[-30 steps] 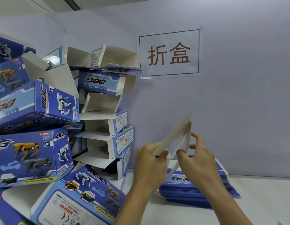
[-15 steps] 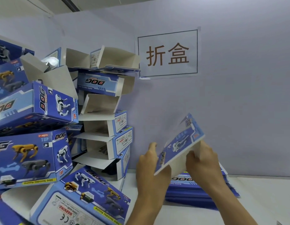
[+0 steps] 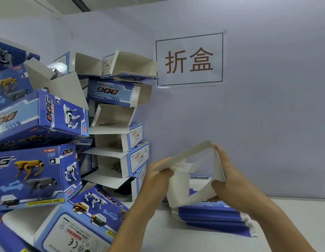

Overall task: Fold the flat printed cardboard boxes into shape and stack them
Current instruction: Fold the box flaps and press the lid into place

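Wall [image 3: 258, 115] behind the bench, pale violet, bearing a framed paper sign [image 3: 189, 60] with two brown characters. Left, a leaning heap of folded boxes [image 3: 49, 135], blue, printed with robot dogs and the word DOG; several stand with their white flaps open toward the right. Below lies the white table [image 3: 176, 239]. On it, right of centre, rests a stack of flat boxes [image 3: 214, 213], blue edges fanned slightly.

Above that stack, and apart from it, both hands hold one box [image 3: 192, 170] in the air, partly opened, its white inner faces turned to the camera. The left hand [image 3: 158, 179] grips the box's left end, fingers curled behind the card and thumb pressed across the front. The right hand [image 3: 229, 180] grips the right end, fingers wrapped over the upper right corner and thumb set against the lower panel.

Half a second earlier the same box showed its blue printed face, tilted up to the right; it has since been turned so that only white card is seen, and its panels have spread apart.
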Available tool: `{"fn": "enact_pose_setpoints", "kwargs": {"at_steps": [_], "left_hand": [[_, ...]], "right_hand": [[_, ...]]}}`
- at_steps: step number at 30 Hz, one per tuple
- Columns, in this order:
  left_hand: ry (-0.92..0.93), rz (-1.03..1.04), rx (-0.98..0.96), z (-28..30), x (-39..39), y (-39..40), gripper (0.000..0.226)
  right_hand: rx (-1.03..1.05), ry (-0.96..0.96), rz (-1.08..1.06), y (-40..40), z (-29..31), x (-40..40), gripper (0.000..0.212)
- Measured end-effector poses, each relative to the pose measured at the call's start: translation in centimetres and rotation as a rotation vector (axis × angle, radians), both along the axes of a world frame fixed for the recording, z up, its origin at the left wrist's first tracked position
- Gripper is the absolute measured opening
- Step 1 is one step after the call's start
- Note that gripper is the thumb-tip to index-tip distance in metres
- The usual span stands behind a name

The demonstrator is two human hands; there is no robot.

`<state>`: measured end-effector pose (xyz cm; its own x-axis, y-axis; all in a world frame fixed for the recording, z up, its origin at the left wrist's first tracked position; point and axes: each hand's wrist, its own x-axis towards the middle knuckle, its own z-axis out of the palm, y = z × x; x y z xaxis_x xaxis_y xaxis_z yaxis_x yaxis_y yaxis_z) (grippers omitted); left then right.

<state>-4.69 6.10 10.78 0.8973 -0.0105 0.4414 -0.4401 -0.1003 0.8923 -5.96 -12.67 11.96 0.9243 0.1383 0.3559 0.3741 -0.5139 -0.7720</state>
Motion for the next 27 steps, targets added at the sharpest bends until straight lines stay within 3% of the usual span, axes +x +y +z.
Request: {"fn": "enact_pose_setpoints", "kwargs": {"at_steps": [5,10,12,15,19,22,23,25,27], "left_hand": [[-0.122,-0.293,0.287,0.2,-1.4,-1.2,0.033],[-0.031,-0.519,0.454,0.0,-1.4,-0.3,0.11],[-0.048,-0.454,0.517,-0.1,-1.5,-0.5,0.121],[-0.14,-0.305,0.506,-0.9,-1.0,-0.8,0.118],[-0.253,-0.294,0.282,-1.2,-0.6,-0.8,0.105],[-0.382,-0.298,0.104,-0.7,-0.8,-1.0,0.087],[-0.406,-0.267,0.065,-0.5,-0.9,-1.0,0.082],[-0.458,-0.176,0.016,-0.1,-1.0,-0.5,0.07],[-0.442,-0.131,-0.015,0.1,-1.1,0.1,0.056]], "right_hand": [[0.285,0.048,-0.061,-0.4,-0.2,0.9,0.067],[0.573,0.111,-0.06,-1.7,0.4,0.5,0.032],[0.568,0.148,-0.007,-1.9,0.4,0.4,0.024],[0.523,0.204,0.062,-2.0,0.3,0.0,0.017],[0.346,0.189,0.121,-1.9,0.6,-0.8,0.026],[0.292,0.152,0.144,-1.8,0.8,-1.1,0.02],[0.249,0.151,0.158,-1.8,0.8,-1.1,0.028],[0.171,0.172,0.181,-1.8,0.8,-0.8,0.067],[0.128,0.175,0.231,-1.7,0.7,-0.7,0.086]]}}
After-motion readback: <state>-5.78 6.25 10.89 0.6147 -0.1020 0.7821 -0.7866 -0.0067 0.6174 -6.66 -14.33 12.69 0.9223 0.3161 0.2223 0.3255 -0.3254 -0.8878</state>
